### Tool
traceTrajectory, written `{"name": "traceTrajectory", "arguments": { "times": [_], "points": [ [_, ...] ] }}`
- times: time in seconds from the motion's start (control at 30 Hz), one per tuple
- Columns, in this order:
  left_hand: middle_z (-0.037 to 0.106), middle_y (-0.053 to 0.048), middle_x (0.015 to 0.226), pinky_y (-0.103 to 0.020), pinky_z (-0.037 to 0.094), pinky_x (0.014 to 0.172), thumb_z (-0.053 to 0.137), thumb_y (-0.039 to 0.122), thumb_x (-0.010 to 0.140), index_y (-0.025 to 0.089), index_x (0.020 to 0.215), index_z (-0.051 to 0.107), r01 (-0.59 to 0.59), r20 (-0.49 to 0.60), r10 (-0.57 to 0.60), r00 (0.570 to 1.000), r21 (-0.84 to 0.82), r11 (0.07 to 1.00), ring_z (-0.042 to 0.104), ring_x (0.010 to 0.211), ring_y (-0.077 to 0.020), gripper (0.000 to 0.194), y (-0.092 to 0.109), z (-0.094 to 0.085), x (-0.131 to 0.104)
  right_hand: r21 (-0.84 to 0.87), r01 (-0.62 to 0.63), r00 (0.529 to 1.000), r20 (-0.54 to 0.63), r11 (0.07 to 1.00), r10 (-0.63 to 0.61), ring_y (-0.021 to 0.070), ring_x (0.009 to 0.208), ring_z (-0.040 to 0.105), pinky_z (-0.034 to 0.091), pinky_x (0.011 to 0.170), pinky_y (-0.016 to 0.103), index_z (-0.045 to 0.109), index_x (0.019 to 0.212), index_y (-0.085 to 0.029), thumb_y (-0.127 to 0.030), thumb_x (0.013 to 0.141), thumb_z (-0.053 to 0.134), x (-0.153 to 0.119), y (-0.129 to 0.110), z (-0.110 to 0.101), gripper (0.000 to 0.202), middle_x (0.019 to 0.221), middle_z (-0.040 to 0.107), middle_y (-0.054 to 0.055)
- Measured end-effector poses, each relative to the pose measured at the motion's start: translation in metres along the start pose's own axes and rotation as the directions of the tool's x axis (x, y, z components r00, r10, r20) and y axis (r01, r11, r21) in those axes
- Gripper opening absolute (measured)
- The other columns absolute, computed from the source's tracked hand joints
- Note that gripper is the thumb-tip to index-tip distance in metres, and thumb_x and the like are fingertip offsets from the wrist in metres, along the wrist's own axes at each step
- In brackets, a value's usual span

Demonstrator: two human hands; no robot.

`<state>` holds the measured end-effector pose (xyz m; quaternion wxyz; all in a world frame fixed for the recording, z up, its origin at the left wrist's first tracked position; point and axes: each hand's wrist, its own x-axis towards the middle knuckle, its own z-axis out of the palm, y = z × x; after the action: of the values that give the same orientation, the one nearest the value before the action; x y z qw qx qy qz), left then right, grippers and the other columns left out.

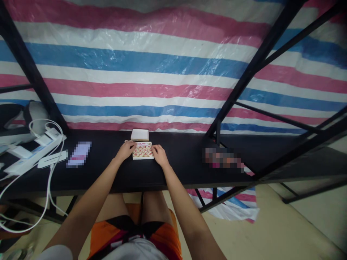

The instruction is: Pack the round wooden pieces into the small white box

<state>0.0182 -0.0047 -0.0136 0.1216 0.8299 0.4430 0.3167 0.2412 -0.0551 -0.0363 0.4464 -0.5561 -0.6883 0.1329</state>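
A small white box (142, 157) lies on the black table in front of me. Rows of round, pale Chinese chess pieces (143, 151) with red characters fill most of what shows inside it. My left hand (127, 150) is at the box's upper left corner, its fingers bent and close together; what they hold, if anything, is too small to make out. Gripping the box's right edge is my right hand (160, 155), fingers curled over the rim. A couple of loose round pieces (128, 141) lie just beyond my left hand. Behind the box rests a white lid (140, 134).
On the left are a white power strip (35, 153) with cables, a flat white device (52, 159) and a blurred phone-like item (78, 154). A blurred object (223, 157) lies right. Black metal posts (238, 86) frame the table; a striped sheet (141, 61) hangs behind.
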Motion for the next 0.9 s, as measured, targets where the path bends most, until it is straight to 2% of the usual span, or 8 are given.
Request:
{"name": "traceTrajectory", "arguments": {
  "times": [0.17, 0.33, 0.43, 0.5, 0.6, 0.7, 0.9],
  "points": [
    [0.068, -0.007, 0.105, -0.033, 0.041, 0.096, 0.041, 0.033, 0.087, 0.02, 0.09, 0.07, 0.028, -0.012, -0.028, 1.0, -0.021, 0.999, 0.057, 0.103, -0.0199, 0.031, 0.002, -0.004, -0.003, 0.001, 0.001, 1.0, -0.005, 1.0, -0.001, 0.0166, 0.087, 0.057, 0.043, 0.085, 0.028, 0.065, 0.091, -0.021, -0.03, 0.089, 0.043, 0.001, 0.002, 0.001, 0.024, 0.091, 0.06, 0.005],
    [0.066, -0.007, 0.101, -0.032, 0.043, 0.092, 0.043, 0.035, 0.087, 0.019, 0.095, 0.068, 0.078, -0.129, -0.083, 0.988, -0.041, 0.996, 0.058, 0.097, -0.019, 0.03, -0.008, -0.002, -0.004, 0.009, -0.004, 1.0, -0.014, 1.0, 0.004, 0.0166, 0.086, 0.057, 0.043, 0.085, 0.029, 0.065, 0.095, -0.02, -0.03, 0.088, 0.043, 0.001, 0.003, 0.001, 0.025, 0.092, 0.06, 0.006],
    [0.064, -0.008, 0.103, -0.033, 0.042, 0.093, 0.043, 0.033, 0.087, 0.019, 0.098, 0.067, 0.111, -0.159, -0.106, 0.981, 0.018, 0.994, 0.056, 0.098, -0.0197, 0.03, -0.017, -0.001, -0.004, 0.027, 0.003, 1.0, -0.003, 1.0, -0.003, 0.0165, 0.091, 0.057, 0.043, 0.087, 0.029, 0.066, 0.098, -0.02, -0.03, 0.088, 0.044, 0.001, 0.003, 0.001, 0.026, 0.098, 0.061, 0.006],
    [0.063, -0.009, 0.106, -0.035, 0.041, 0.093, 0.043, 0.03, 0.087, 0.018, 0.103, 0.067, 0.172, -0.174, -0.153, 0.973, 0.1, 0.98, 0.054, 0.1, -0.0213, 0.03, -0.022, -0.002, -0.004, 0.04, 0.008, 1.0, 0.003, 0.999, -0.008, 0.0163, 0.094, 0.057, 0.042, 0.089, 0.028, 0.066, 0.099, -0.02, -0.029, 0.088, 0.045, 0.001, 0.002, 0.001, 0.026, 0.101, 0.061, 0.006],
    [0.06, -0.011, 0.113, -0.038, 0.042, 0.09, 0.045, 0.025, 0.084, 0.019, 0.109, 0.065, 0.25, -0.148, -0.221, 0.964, 0.226, 0.941, 0.053, 0.101, -0.0246, 0.032, -0.025, -0.005, -0.006, 0.048, 0.001, 1.0, -0.003, 0.999, -0.001, 0.0163, 0.094, 0.058, 0.042, 0.089, 0.028, 0.067, 0.098, -0.02, -0.029, 0.088, 0.045, 0.002, 0.003, 0.001, 0.026, 0.101, 0.061, 0.006],
    [0.059, -0.01, 0.117, -0.038, 0.042, 0.088, 0.048, 0.024, 0.083, 0.022, 0.107, 0.066, 0.259, -0.085, -0.244, 0.966, 0.309, 0.915, 0.053, 0.1, -0.0263, 0.031, -0.024, -0.007, -0.008, 0.043, -0.004, 1.0, -0.016, 0.999, 0.005, 0.0165, 0.092, 0.058, 0.043, 0.088, 0.029, 0.067, 0.096, -0.021, -0.029, 0.088, 0.044, 0.002, 0.004, 0.001, 0.026, 0.098, 0.062, 0.006],
    [0.058, -0.012, 0.111, -0.038, 0.043, 0.086, 0.048, 0.024, 0.082, 0.02, 0.114, 0.061, 0.289, -0.093, -0.273, 0.957, 0.342, 0.894, 0.053, 0.1, -0.0269, 0.035, -0.02, -0.008, -0.008, 0.027, -0.008, 1.0, -0.027, 1.0, 0.009, 0.0167, 0.088, 0.058, 0.043, 0.085, 0.029, 0.066, 0.094, -0.021, -0.03, 0.088, 0.043, 0.003, 0.005, 0.001, 0.026, 0.093, 0.061, 0.005]
  ]
}}
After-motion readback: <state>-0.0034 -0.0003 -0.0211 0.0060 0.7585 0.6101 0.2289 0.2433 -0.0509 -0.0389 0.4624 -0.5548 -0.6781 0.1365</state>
